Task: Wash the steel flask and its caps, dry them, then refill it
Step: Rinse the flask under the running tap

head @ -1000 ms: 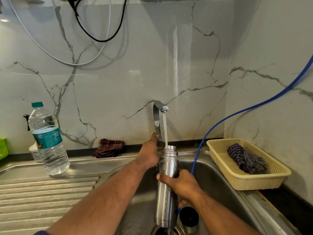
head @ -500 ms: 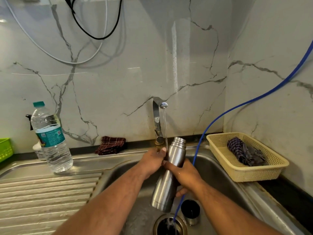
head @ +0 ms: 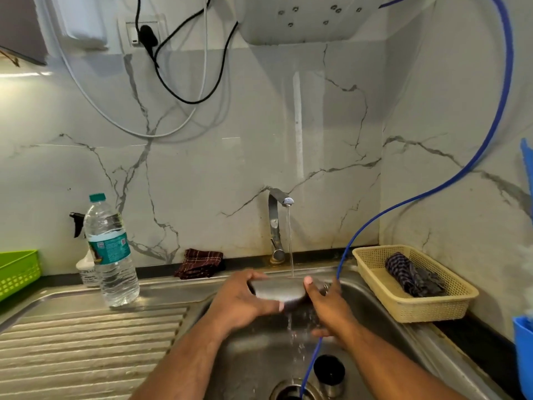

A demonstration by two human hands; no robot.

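The steel flask [head: 278, 290] lies sideways over the sink [head: 375, 307], its neck pointing right, under the thin stream from the tap [head: 277, 215]. My left hand [head: 240, 303] grips its base end. My right hand [head: 327, 306] curls round the neck end, thumb on top. Water runs off the flask's underside into the basin. A steel cap [head: 329, 375] with a dark opening stands on the sink floor near the drain [head: 291, 391].
A blue hose [head: 450, 183] drops from the upper right into the drain. A plastic water bottle [head: 111, 252] stands on the draining board at left, a green basket [head: 18, 272] beyond it. A beige basket [head: 403, 301] holding a striped cloth [head: 412, 275] sits right; a checked cloth [head: 200, 262] lies behind.
The flask went from upright under the tap to tilted, then flat on its side. My left hand left the tap base and took hold of the flask's base end.
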